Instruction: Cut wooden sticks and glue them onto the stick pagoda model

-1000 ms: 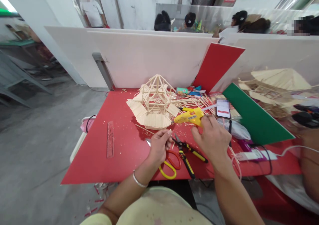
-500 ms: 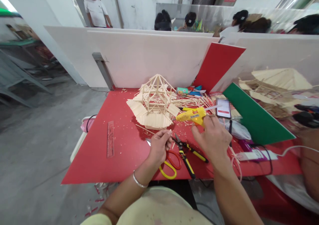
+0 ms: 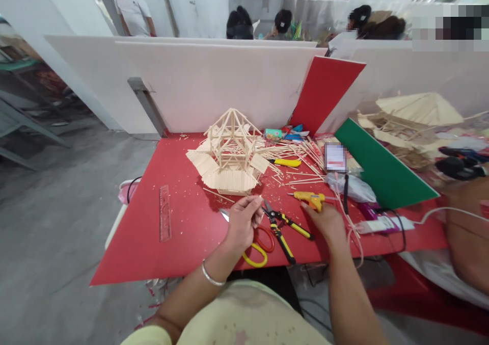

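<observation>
My left hand is pinched closed, with a tiny pale piece showing at its fingertips; most of it is hidden. My right hand is closed around the handle of a yellow hot glue gun, low over the table, its nozzle pointing left. Beyond my left hand stands a pavilion-like model of thin wooden sticks, with an open roof frame and slatted lower panels. Scissors with red and yellow handles lie partly under my left hand. Black-and-yellow pliers rest between the two hands.
A red board covers the table. On it are a clear ruler, loose sticks, a yellow-handled tool, a phone and a plastic bag. A green board leans at right; white panels stand behind.
My right hand has lowered the glue gun from beside the model toward the table, nearer to me. The left hand keeps its pinch. The whole view has shifted slightly.
</observation>
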The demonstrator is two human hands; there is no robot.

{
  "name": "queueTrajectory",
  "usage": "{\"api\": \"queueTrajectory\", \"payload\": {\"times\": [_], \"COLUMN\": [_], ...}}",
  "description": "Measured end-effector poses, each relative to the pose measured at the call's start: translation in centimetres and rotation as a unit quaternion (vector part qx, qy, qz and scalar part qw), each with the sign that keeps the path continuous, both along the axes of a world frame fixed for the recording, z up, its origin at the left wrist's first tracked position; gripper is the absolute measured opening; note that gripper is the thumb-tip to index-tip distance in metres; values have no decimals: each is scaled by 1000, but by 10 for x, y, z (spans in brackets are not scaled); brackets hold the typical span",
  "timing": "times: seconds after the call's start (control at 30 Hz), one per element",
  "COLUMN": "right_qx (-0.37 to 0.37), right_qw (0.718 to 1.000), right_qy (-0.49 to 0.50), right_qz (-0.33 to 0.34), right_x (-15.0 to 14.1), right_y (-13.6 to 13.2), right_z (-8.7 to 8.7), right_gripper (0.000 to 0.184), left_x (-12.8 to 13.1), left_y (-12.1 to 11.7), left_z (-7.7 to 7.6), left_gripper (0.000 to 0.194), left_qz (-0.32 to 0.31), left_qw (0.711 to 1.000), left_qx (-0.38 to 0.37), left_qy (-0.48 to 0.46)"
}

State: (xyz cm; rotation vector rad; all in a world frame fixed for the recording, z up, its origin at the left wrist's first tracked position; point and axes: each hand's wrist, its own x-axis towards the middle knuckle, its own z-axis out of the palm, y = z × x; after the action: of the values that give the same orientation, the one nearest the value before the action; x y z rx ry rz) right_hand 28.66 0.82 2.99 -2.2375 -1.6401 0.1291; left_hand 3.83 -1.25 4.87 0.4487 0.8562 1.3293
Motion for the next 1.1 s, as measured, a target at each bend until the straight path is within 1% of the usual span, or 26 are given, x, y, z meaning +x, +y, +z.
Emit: {"api": "queueTrajectory", "payload": {"times": [0.03, 0.07, 0.1, 0.17, 0.23, 0.27, 0.3, 0.37, 0.47, 0.53, 0.63, 0.77, 0.87, 0.97, 1.1], "right_qx": [21, 90, 161, 244, 282, 281, 277, 268, 269, 272, 276, 291, 303, 317, 317], "right_qw": [1000, 996, 986, 954, 922, 910, 904, 903, 902, 899, 897, 895, 895, 891, 890], "right_qy": [-4, -8, -1, 47, 74, 81, 90, 99, 107, 98, 61, 33, 47, 83, 117], "right_qz": [1, 11, 43, 167, 255, 295, 312, 322, 320, 328, 339, 337, 324, 315, 307], "right_x": [-10, -22, -35, -63, -86, -94, -100, -104, -101, -98, -97, -99, -103, -108, -114], "right_y": [-5, -11, -17, -28, -34, -35, -34, -31, -24, -22, -21, -20, -18, -16, -15], "right_z": [8, 18, 29, 49, 59, 60, 57, 46, 28, 23, 24, 27, 25, 24, 24], "right_gripper": [45, 40, 35, 29, 24, 21, 20, 22, 25, 26, 26, 23, 21, 19, 18], "left_x": [1, 1, 2, 3, 5, 5, 6, 6, 5, 4, 3, 1, -1, -2, -3], "left_y": [0, 0, 0, 0, 0, 0, -1, -1, -1, 0, 1, 1, 0, -1, -1], "left_z": [0, -1, -1, -1, 0, 0, 0, -1, -4, -5, -6, -7, -6, -6, -10], "left_gripper": [35, 36, 36, 36, 35, 33, 32, 31, 31, 31, 28, 26, 25, 24, 23], "left_qz": [-3, -4, -6, -7, -11, -13, -15, -18, -25, -27, -23, -18, -20, -25, -25], "left_qw": [1000, 1000, 1000, 1000, 1000, 1000, 1000, 999, 999, 998, 994, 981, 975, 972, 970], "left_qx": [1, 2, 2, -1, 3, 7, 12, 20, 24, 28, 49, 96, 115, 122, 134], "left_qy": [2, 6, 10, 17, 19, 20, 21, 27, 41, 55, 98, 165, 190, 198, 200]}}
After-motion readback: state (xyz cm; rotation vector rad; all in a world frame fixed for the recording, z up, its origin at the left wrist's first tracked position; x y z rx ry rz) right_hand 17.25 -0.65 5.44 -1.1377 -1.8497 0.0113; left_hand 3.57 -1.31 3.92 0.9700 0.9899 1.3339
